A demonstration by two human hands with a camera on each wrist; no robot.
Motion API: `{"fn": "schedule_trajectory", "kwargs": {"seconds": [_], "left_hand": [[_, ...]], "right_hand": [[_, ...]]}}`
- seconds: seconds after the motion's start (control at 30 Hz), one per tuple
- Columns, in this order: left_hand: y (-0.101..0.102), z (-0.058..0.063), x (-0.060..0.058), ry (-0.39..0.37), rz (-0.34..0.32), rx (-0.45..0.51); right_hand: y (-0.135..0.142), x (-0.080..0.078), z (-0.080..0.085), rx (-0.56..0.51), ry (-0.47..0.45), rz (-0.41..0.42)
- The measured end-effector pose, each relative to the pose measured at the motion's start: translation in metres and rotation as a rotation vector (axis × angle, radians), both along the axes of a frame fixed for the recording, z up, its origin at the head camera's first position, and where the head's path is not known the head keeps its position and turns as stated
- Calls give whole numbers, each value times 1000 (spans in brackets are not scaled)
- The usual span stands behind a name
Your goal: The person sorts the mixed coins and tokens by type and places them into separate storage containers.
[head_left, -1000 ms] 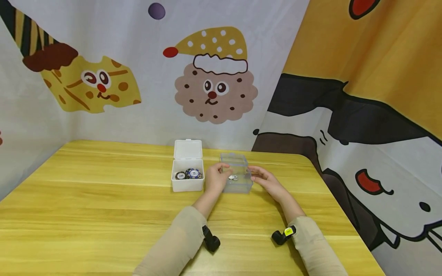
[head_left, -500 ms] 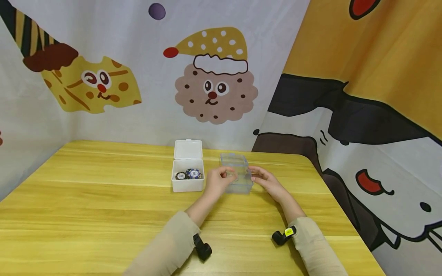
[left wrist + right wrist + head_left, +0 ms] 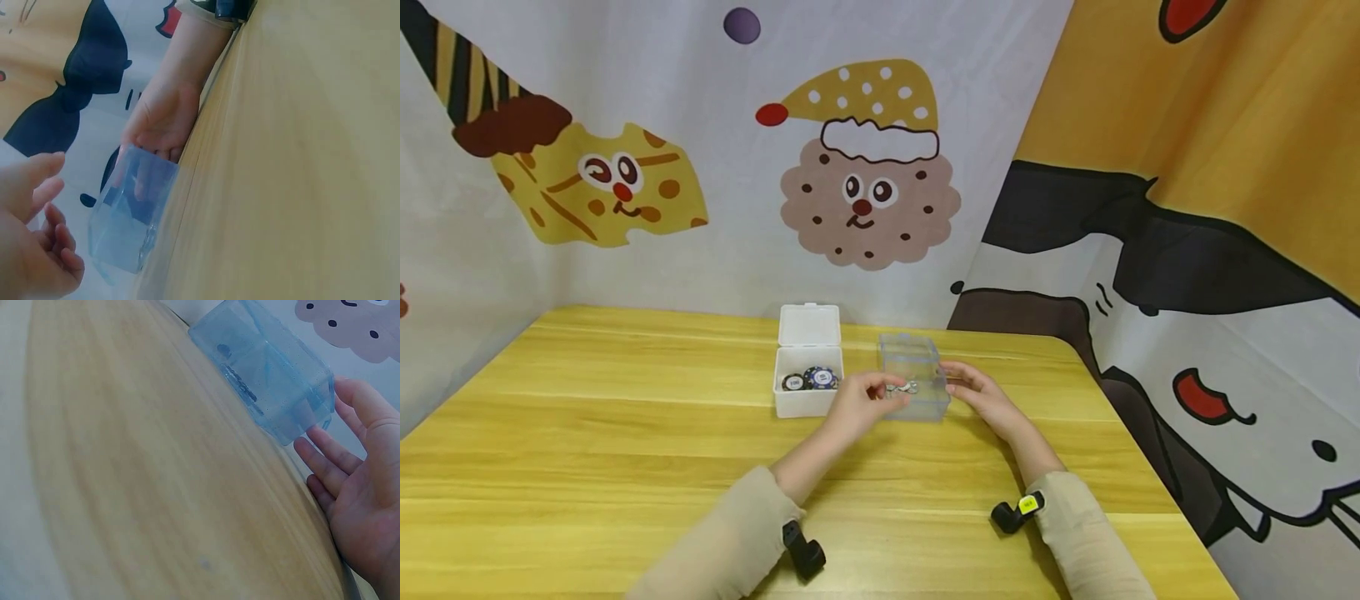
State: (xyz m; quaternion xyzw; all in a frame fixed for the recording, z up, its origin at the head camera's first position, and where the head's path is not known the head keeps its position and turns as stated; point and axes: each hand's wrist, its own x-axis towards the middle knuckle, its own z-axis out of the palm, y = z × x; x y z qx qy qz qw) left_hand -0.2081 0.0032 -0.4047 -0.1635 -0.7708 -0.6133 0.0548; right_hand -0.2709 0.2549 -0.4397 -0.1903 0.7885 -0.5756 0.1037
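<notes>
A clear plastic box (image 3: 927, 409) with its lid raised stands on the table. Several small silvery pieces (image 3: 912, 387) lie inside it, too small to name. My left hand (image 3: 852, 406) is at the box's front left, thumb and forefinger apart; in the left wrist view nothing shows between its fingers (image 3: 53, 240). At the box's right side, the fingertips of my right hand (image 3: 988, 402) rest against the wall, fingers loosely extended. To the left, a white box (image 3: 808, 406) with its lid up holds poker chips (image 3: 822, 378), black and blue.
The wooden table (image 3: 625, 467) extends left and in front of both boxes. Behind it hangs a printed curtain (image 3: 700, 275) with cartoon figures, and its folds come down along the table's right edge.
My left hand has drawn back from inside the clear box toward its front left, its thumb and forefinger parting. The silvery pieces show again. The right hand has stayed at the box's side.
</notes>
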Motion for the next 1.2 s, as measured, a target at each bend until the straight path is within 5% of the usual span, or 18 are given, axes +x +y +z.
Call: {"fn": "schedule_trajectory", "kwargs": {"seconds": [0.47,0.73,0.97,1.2], "left_hand": [[-31,2,19,-35,-156,-75],[-47,22,42,-57,-228,-100],[-62,-2,35,-64,-225,-166],[-81,-12,35,-12,-254,-211]], "right_hand": [[2,0,-1,7,3,-7],[3,0,-1,10,5,-14],[2,0,-1,0,3,-17],[2,-2,-3,-2,7,-3]]}}
